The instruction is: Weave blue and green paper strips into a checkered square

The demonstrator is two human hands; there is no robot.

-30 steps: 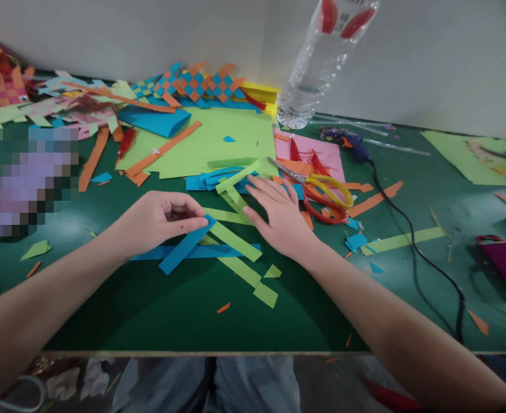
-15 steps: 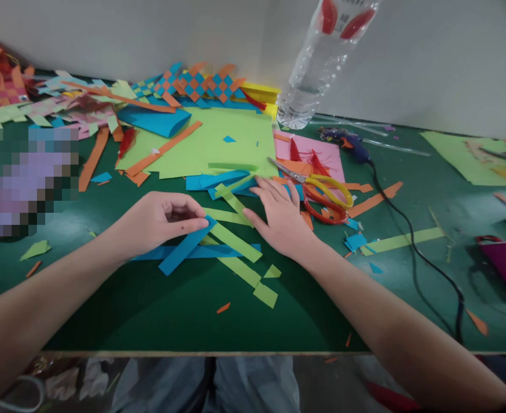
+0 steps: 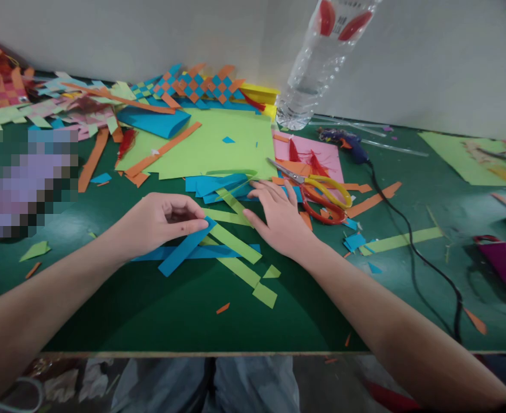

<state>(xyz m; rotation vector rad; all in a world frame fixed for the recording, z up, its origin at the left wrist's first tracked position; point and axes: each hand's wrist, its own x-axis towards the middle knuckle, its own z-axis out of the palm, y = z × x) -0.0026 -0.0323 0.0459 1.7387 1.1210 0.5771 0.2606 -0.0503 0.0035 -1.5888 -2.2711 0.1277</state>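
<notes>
My left hand [image 3: 158,221] pinches the upper end of a short blue paper strip [image 3: 183,250] with thumb and fingers curled. That strip lies slanted over a long blue strip [image 3: 231,250] and crossed light-green strips [image 3: 235,242] on the green table [image 3: 149,310]. My right hand [image 3: 281,218] rests flat, fingers stretched out, on green strips beside a small pile of blue strips [image 3: 216,184]. Scissors with yellow and orange handles [image 3: 325,198] lie just right of that hand.
A light-green sheet [image 3: 210,143] and pink sheet [image 3: 317,152] lie behind the hands. Woven paper pieces [image 3: 201,86] and scraps crowd the far left. A clear plastic bottle [image 3: 313,69] stands at the back. A glue gun [image 3: 349,143] with a black cable [image 3: 411,241] lies right.
My right hand has pressed the raised green strip down flat among the blue strips. My left hand has stayed put, pinching the blue strip.
</notes>
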